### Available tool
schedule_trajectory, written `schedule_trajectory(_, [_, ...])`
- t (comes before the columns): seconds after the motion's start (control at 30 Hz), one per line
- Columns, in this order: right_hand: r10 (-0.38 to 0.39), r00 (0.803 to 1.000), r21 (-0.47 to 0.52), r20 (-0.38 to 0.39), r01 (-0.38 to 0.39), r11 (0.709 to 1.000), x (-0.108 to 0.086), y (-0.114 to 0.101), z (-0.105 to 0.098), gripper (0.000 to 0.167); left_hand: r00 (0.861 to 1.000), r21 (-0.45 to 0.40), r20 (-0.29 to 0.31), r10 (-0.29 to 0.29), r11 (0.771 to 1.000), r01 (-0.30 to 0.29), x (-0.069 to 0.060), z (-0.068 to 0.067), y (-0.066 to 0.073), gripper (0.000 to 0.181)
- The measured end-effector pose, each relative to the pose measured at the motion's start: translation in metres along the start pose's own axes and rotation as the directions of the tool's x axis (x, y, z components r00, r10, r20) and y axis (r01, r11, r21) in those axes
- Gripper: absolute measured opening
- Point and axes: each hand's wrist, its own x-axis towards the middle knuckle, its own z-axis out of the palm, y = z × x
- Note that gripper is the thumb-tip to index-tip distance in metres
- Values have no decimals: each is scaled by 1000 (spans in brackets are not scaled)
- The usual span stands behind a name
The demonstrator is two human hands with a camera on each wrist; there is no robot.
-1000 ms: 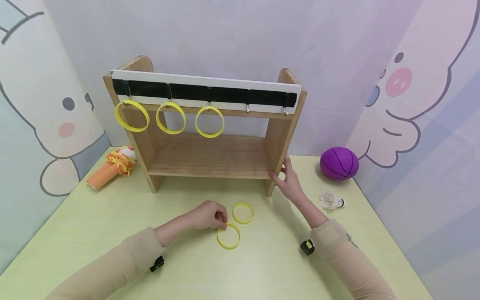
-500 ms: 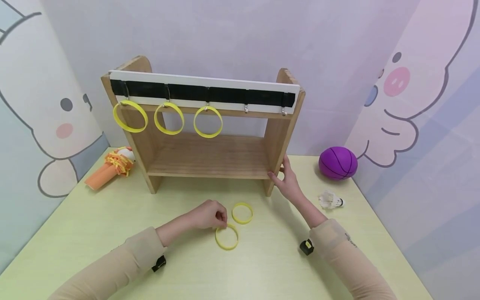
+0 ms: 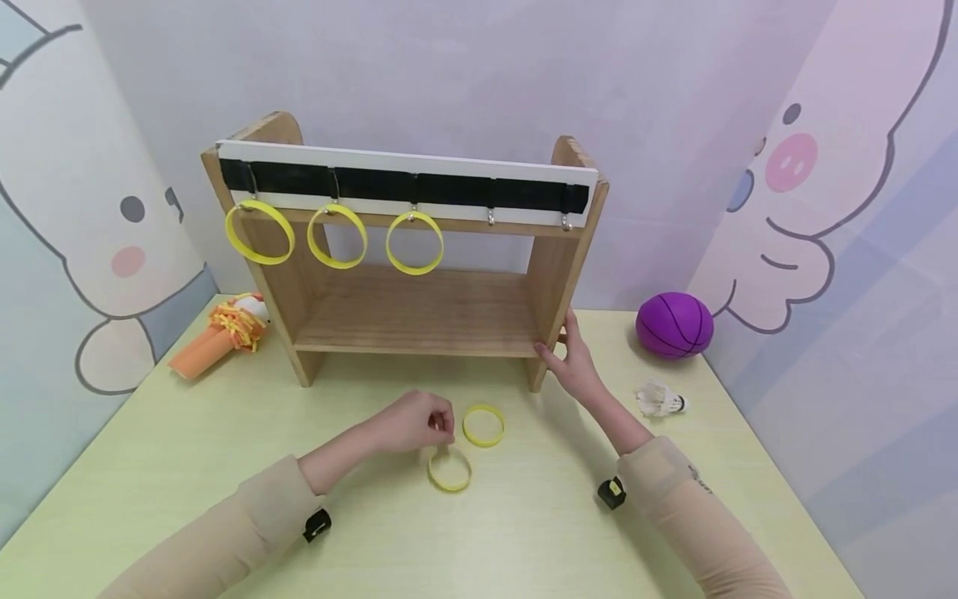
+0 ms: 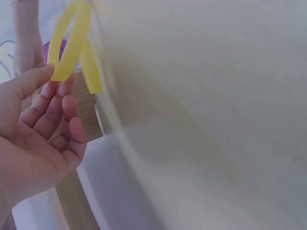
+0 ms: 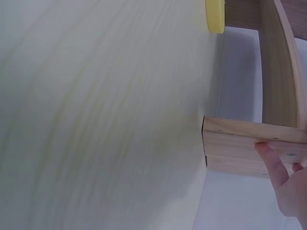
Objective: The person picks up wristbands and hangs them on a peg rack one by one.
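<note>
My left hand (image 3: 414, 422) pinches a yellow ring (image 3: 450, 489) between thumb and fingertips, low over the table. In the left wrist view this ring (image 4: 76, 45) stands up from the fingertips, and another yellow band (image 4: 90, 69) shows behind it. The other loose ring (image 3: 484, 443) lies flat on the table, just right of the hand. My right hand (image 3: 580, 366) holds the right side panel of the wooden shelf (image 3: 419, 312); in the right wrist view a digit presses near the panel's edge (image 5: 254, 128). Three yellow rings (image 3: 416, 271) hang from hooks along the shelf's front.
Two bare hooks (image 3: 491, 218) are at the right of the black strip (image 3: 449, 191). A purple ball (image 3: 675, 326) and a shuttlecock (image 3: 660, 399) lie at the right. An orange plush-like toy (image 3: 220, 335) lies left of the shelf. Walls enclose the table's back and sides.
My left hand has risen slightly, and the pinched ring has come with it, shifting a little left. The right hand stays on the shelf panel.
</note>
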Motion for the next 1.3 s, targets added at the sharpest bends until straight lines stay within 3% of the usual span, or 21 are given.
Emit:
schedule_trajectory(0.2, [2, 1000, -8, 6, -2, 1000, 1, -1, 0, 71, 1000, 3, -17, 2, 1000, -2, -2, -18, 15, 13])
schedule_trajectory(0.43, [13, 1000, -9, 15, -13, 1000, 0, -1, 0, 71, 995, -23, -90, 32, 999, -34, -5, -36, 31, 10])
schedule_trajectory(0.7, [29, 999, 18, 25, -30, 999, 1, -1, 0, 72, 976, -24, -212, 41, 999, -47, -8, -57, 48, 9])
schedule_trajectory(0.87, [34, 999, 21, 25, -34, 999, 1, -2, 0, 73, 962, -74, -269, 38, 995, -60, -11, -71, 61, 8])
schedule_trajectory(1.03, [42, 999, 13, 25, -42, 999, 1, -2, 0, 73, 925, -114, -376, 48, 989, -97, -11, -82, 73, 9])
schedule_trajectory(1.3, [43, 999, 21, 33, -44, 999, 1, -2, -1, 75, 840, -178, -540, 55, 968, -178, -11, -99, 91, 9])
